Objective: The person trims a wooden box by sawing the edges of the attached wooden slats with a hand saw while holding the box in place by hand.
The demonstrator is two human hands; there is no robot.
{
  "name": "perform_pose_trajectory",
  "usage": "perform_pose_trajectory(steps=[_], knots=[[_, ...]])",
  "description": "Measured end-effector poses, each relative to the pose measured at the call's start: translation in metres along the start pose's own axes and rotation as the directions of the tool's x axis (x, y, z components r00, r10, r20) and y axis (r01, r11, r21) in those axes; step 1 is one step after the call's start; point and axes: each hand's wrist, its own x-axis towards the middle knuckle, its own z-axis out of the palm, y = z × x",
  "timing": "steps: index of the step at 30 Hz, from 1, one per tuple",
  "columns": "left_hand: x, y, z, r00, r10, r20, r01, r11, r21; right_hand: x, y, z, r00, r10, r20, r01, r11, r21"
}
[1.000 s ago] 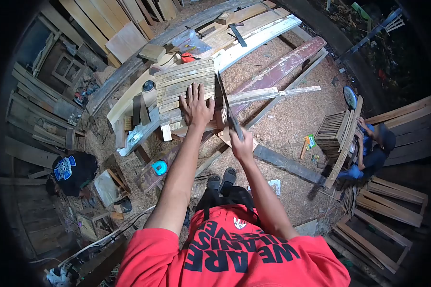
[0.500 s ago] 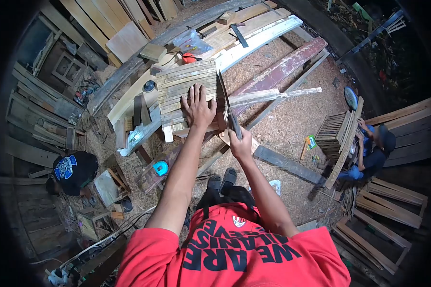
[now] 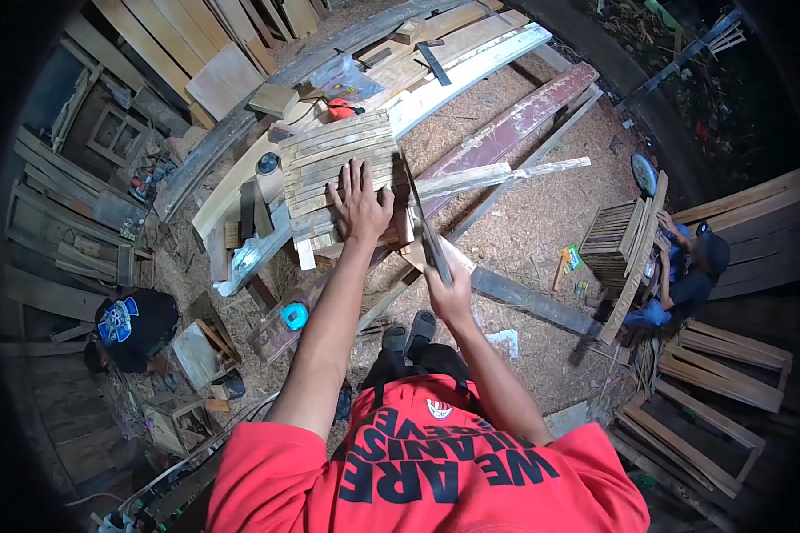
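Observation:
My left hand (image 3: pixel 362 211) lies flat with fingers spread on a slatted wooden panel (image 3: pixel 329 147), pressing its near right part. My right hand (image 3: pixel 450 291) is wrapped round the grip of a handsaw (image 3: pixel 431 240). The saw's narrow blade runs away from me along the panel's right edge, seen nearly edge-on. Whether the teeth are inside the wood I cannot tell. Under the panel's near side, pale wood pieces (image 3: pixel 305 254) stick out. A weathered light strip of wood (image 3: pixel 462 183) extends to the right of the blade.
Behind the panel lie a white-painted board (image 3: pixel 471 80), a try square (image 3: pixel 434 64) and a red tool (image 3: pixel 342 109). A dark red plank (image 3: pixel 516 124) slants off right. A turquoise tape measure (image 3: pixel 294 315) is at left. Two other people (image 3: pixel 698 266) crouch at the sides.
My right hand has drawn the handsaw back toward my body. My left hand stays on the panel. The whole view has shifted slightly.

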Motion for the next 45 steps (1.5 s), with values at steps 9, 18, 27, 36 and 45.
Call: perform_pose_trajectory(steps=[9,18,27,36,45], knots=[[0.000,0.004,-0.002,1.000,-0.010,-0.011,0.010,1.000,-0.011,0.013,0.028,0.009,0.989,0.129,0.067,-0.127,0.992,-0.026],[-0.002,0.000,0.000,1.000,-0.007,-0.011,0.007,1.000,-0.001,-0.052,0.037,-0.027,0.977,0.170,0.131,-0.172,0.985,0.003],[-0.002,-0.003,-0.006,1.000,-0.007,0.002,0.007,0.999,-0.039,0.001,0.018,-0.003,0.994,0.077,0.082,-0.086,0.989,0.121],[0.005,0.014,0.010,0.997,-0.065,-0.038,0.065,0.998,-0.019,0.039,0.028,-0.006,0.961,0.245,0.131,-0.255,0.965,0.063],[0.004,0.017,0.006,0.997,-0.079,-0.012,0.079,0.997,-0.009,0.022,0.032,-0.004,0.996,0.092,-0.018,-0.094,0.988,-0.126]])
